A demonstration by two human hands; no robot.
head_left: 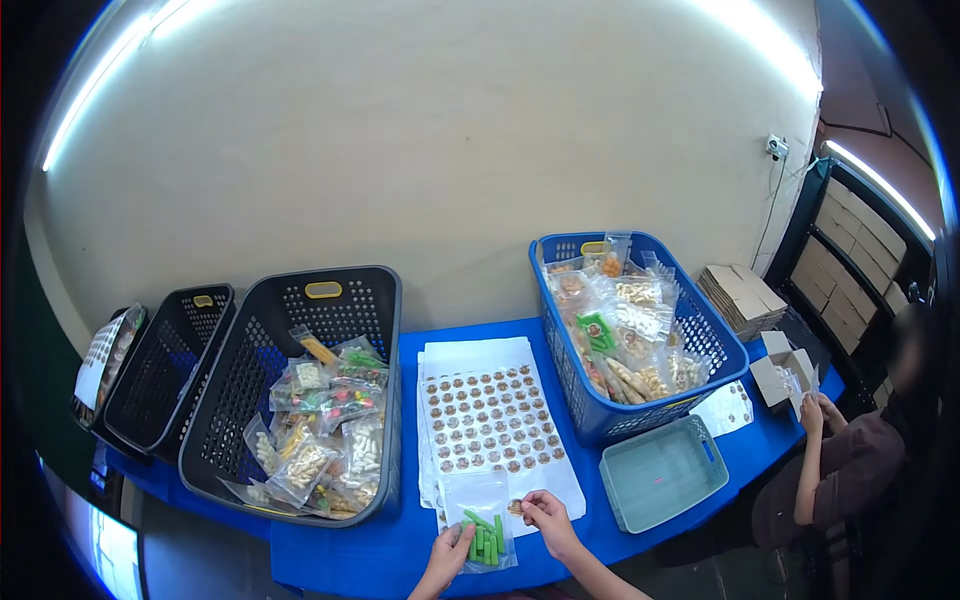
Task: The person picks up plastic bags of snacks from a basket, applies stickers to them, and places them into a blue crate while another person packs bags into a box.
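We had the clear bag (476, 496) of green sticks (490, 548) near the counter's (340, 563) front edge, about mid-length, its upper part overlapping the near end of the label sheet (488, 422). Couldn't tell if it rested there or was held just above.

Doing this well, in our judgement: keep the bag's upper panel flat and uncreased, and let the sticks stay low so nothing bulged under it. Grip lightly at the side; a hard squeeze would likely have wrinkled the film. Handle the round label (515, 507) by its rim only, so the back stayed clean and it didn't fold. Keep the bag from dragging on the printed rows.

Fingers. Left hand (448, 554): closed on the bag's left side, thumb on the front face; the rest were behind, so we couldn't see how they lay. Right hand (552, 526): thumb and index drawn together, next to no gap, with the round label at the tips. Looked pinched, but the contact was too small to confirm. That hand sat just right of the bag.

Around us: black basket (392, 400) of filled bags toward the counter's left end, blue basket (640, 418) by its back edge on the right, green tray (660, 482) at the front edge below that.
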